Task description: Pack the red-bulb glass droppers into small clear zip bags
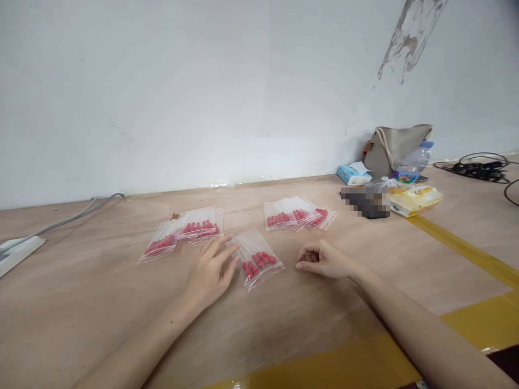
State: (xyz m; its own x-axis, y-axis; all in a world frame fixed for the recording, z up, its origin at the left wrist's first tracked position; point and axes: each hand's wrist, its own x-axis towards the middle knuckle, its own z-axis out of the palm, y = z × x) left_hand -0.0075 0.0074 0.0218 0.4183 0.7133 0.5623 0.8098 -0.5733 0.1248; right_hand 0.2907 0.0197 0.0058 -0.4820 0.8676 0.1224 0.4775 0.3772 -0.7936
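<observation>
A clear zip bag [258, 258] with several small red pieces in it lies on the wooden table [81, 302] between my hands. My left hand [211, 269] lies flat with its fingers stretched out, fingertips touching the bag's left edge. My right hand [322, 259] rests on the table just right of the bag, fingers curled loosely in, with nothing visible in them. A fanned row of similar bags [184, 229] lies behind my left hand, and another stack [298, 215] lies behind my right hand.
At the back right stand a beige bag [395, 146], a plastic bottle [416, 160], a blue tissue pack [352, 174] and a yellow packet [416, 199]. Black cables [478, 166] lie far right. A grey cable and a white power strip [16, 251] lie at left. Yellow tape [466, 246] crosses the table.
</observation>
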